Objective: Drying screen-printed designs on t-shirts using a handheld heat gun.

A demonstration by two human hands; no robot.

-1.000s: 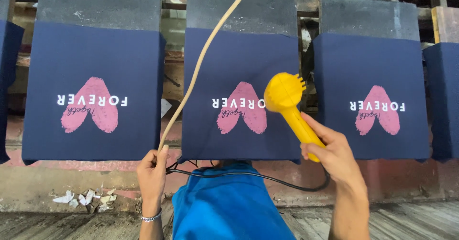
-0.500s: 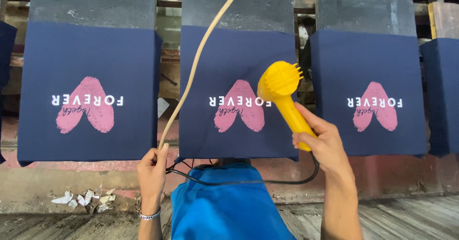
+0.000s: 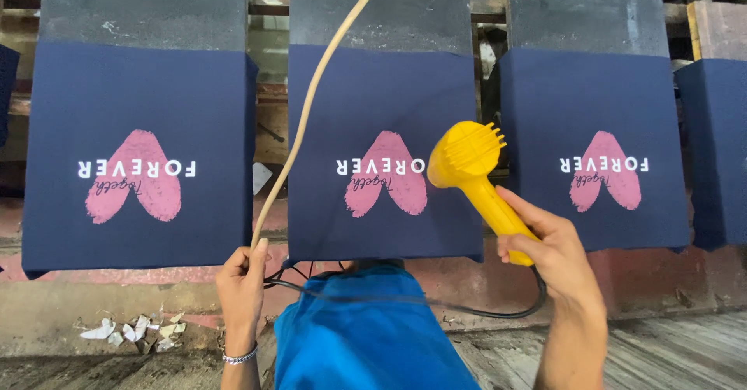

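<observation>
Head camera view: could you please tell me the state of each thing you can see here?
Yellow heat gun: held by right hand, nozzle at the middle navy cloth.
Tan cord: gripped by left hand, running upward.
Black cable: slack, looping below.
Pink heart print: on the cloth.

— What's around that middle board (image 3: 381,17), the grey one up top?

— A navy cloth (image 3: 132,94) sits on the board to its left, pink heart print with white lettering. Another navy cloth (image 3: 599,94) lies to its right, same print.

— And past that?

— A further navy piece (image 3: 720,149) at the far right edge. Below the middle board, a worn red ledge (image 3: 93,273), then paper scraps (image 3: 132,332) on the floor down to the left.
</observation>
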